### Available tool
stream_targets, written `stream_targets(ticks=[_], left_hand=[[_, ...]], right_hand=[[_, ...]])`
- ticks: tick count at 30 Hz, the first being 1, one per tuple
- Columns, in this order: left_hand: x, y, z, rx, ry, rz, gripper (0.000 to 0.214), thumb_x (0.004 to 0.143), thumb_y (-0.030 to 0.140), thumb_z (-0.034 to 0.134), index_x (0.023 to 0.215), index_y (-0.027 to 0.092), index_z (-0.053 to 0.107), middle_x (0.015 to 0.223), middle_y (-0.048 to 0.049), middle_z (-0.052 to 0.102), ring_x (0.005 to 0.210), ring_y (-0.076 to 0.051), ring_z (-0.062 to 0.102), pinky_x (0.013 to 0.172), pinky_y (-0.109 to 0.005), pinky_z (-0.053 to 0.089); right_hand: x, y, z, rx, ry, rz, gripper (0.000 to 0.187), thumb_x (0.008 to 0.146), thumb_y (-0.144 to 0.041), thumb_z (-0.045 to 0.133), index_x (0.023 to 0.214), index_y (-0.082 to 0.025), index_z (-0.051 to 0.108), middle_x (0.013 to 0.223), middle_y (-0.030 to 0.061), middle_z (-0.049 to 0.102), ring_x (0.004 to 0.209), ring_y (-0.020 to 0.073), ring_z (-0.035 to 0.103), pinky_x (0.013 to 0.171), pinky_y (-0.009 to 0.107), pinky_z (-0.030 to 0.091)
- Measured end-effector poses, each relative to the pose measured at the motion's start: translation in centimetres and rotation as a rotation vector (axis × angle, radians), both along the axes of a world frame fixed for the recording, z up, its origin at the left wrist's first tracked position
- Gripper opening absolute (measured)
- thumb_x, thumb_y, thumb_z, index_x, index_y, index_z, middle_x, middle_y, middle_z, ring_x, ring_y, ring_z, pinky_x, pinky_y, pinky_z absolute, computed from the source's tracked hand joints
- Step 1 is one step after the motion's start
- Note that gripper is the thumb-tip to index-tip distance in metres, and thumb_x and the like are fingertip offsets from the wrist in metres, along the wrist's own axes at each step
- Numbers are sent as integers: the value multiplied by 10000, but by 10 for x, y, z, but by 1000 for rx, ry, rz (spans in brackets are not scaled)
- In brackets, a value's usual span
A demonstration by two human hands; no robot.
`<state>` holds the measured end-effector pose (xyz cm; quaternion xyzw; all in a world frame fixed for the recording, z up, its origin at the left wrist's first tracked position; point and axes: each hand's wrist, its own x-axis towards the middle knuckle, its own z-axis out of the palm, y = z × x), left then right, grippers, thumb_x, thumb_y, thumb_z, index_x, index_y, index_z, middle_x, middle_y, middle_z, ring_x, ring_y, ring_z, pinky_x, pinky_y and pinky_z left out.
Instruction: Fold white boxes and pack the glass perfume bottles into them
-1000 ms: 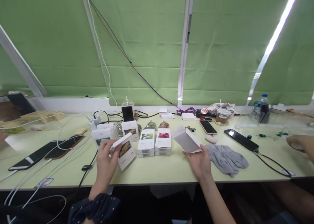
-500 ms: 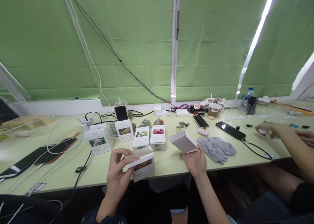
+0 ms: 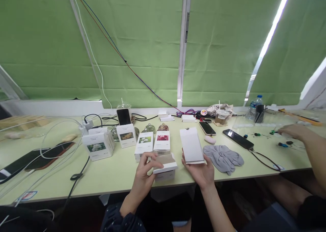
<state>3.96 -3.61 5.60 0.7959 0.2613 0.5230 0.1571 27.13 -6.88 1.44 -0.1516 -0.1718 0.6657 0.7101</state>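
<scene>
My left hand (image 3: 145, 172) grips a small white carton (image 3: 165, 175) by its raised top flap, close to the table's front edge. That carton's top stands open toward me. In my right hand (image 3: 200, 169) is a folded white card piece (image 3: 192, 145), held upright by its lower end, with the thumb and fingers around it. Just beyond my hands stand a carton with a pink flower picture (image 3: 162, 140), one with a white flower picture (image 3: 144, 144), and one with a yellow-brown picture (image 3: 126, 136). Further left is another white carton (image 3: 98, 147).
Phones and white cables (image 3: 61, 123) lie at the left. A grey cloth (image 3: 224, 157), a pink oval item (image 3: 210, 139) and black phones (image 3: 238, 139) lie to the right. A co-worker's hand (image 3: 292, 132) works at the far right among small wired parts. Drink cups stand at the back.
My left hand has moved right with the carton, bringing it nearer my right hand. The card piece in my right hand has turned more upright. The co-worker's hand has shifted slightly right.
</scene>
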Motion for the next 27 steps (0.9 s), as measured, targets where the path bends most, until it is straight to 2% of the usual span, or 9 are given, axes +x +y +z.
stream_targets(ticks=[8,16,20,24,27], left_hand=[[-4,2,-3,-30,-2,-17,176,848,141,537,809,225,687,964,-55,482,1054,-217,544,908,-388,480],[-4,0,-7,-21,-16,-13,167,855,158,554,817,232,699,1033,-62,497,1057,-217,542,884,-360,474],[-3,0,-7,4,-32,-22,173,853,137,550,822,230,692,1033,-59,488,1061,-208,541,876,-340,476],[-3,-1,-8,16,-46,-29,184,844,113,555,829,238,689,1043,-54,486,1058,-200,538,862,-314,477],[-3,-2,-9,10,-54,-35,199,838,94,555,828,244,686,1047,-50,479,1066,-198,532,872,-309,471]], right_hand=[[-7,1,11,88,-37,44,614,677,-518,641,1215,-236,549,1182,123,640,1106,334,587,1020,606,314],[-5,7,31,179,-146,88,653,688,-412,618,1297,-229,468,1337,145,534,1221,371,499,941,622,383],[-2,8,32,107,-124,105,658,742,-430,619,1340,-243,414,1361,141,518,1214,362,515,948,605,405],[-2,10,29,17,-135,41,625,782,-318,622,1356,-261,383,1284,111,596,1152,335,577,960,599,421],[-4,14,36,10,-156,-8,606,772,-272,641,1333,-242,412,1218,106,643,1115,314,607,944,564,461]])
